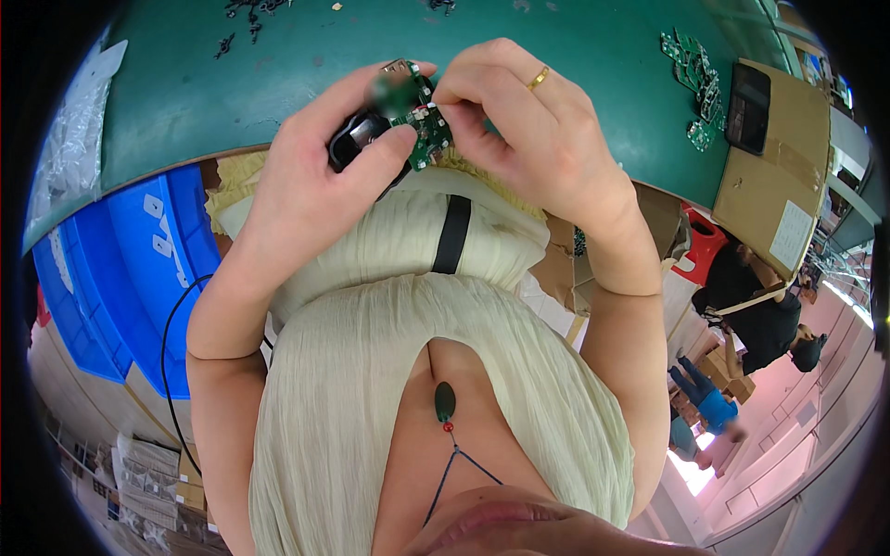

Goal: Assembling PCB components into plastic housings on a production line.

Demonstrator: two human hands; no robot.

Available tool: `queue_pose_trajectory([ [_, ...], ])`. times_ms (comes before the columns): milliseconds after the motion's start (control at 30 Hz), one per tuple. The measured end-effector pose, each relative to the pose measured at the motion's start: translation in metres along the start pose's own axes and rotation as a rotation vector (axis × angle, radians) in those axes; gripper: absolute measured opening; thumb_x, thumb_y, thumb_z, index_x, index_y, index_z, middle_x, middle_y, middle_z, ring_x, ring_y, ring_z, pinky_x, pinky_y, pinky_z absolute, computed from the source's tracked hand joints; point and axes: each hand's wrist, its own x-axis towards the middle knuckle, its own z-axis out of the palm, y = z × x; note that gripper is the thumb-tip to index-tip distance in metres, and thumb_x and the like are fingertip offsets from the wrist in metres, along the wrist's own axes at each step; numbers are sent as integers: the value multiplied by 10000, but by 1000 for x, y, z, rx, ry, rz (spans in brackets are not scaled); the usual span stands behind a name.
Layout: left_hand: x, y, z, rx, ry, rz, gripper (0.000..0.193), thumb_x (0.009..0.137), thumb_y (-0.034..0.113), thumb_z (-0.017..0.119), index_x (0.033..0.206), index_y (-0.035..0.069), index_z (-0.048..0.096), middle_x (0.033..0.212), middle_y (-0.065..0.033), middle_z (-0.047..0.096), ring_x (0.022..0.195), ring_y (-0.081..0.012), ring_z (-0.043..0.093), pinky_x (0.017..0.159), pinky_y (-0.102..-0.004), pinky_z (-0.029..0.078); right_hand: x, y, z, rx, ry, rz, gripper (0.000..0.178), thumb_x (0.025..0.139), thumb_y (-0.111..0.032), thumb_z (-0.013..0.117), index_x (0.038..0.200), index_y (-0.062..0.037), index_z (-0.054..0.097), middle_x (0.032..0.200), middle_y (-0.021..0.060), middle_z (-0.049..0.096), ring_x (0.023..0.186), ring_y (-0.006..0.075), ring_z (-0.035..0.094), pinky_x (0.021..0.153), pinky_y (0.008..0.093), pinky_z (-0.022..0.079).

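My left hand (338, 153) is closed around a black plastic housing (357, 137) with a green circuit board (426, 137) against its right side. The left thumb presses along the board's lower left edge. From the right, my right hand (524, 120) pinches at the board's upper right edge, thumb and forefinger together. Whatever lies between those fingertips is too small to make out. Part of the board's upper area is blurred. Both hands are just above the near edge of the green work table (232, 88).
Several green circuit boards (697, 88) lie in a pile at the table's right, beside a cardboard box (774, 167) with a dark device (749, 108) on it. Small black parts (255, 14) are scattered at the far left. Blue bins (139, 269) stand below left. People are in the right background.
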Motion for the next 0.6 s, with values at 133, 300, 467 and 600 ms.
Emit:
queue_pose_trajectory([
  [133, 1, -5, 1, 12, -10, 42, 343, 766, 30, 527, 1109, 33, 539, 831, -9, 576, 702, -43, 470, 649, -189, 410, 0, -1, -1, 23, -1, 29, 216, 631, 113, 608, 805, 2, 542, 763, 92, 560, 595, 184, 544, 505, 257, 458],
  [300, 2, -10, 2, 9, -3, 82, 364, 760, 21, 522, 1123, 45, 536, 806, 12, 556, 657, -40, 436, 607, -179, 388, -5, 2, 1, -11, -24, 18, 203, 647, 1, 635, 814, -23, 523, 788, 65, 528, 660, 222, 565, 530, 305, 474],
  [467, 1, -12, 0, 22, -16, 51, 378, 758, 19, 520, 1134, 57, 535, 782, 26, 539, 623, -36, 408, 577, -176, 372, -8, -3, 1, -8, -47, 27, 225, 631, 81, 629, 818, -10, 542, 795, 84, 560, 645, 212, 557, 525, 281, 465],
  [600, 0, -11, 0, 13, -21, 16, 373, 761, 24, 525, 1133, 56, 535, 777, 28, 534, 619, -32, 402, 572, -174, 370, -7, -4, 1, -57, -61, -21, 233, 632, 12, 634, 836, -23, 526, 804, 72, 532, 708, 215, 560, 535, 290, 477],
])
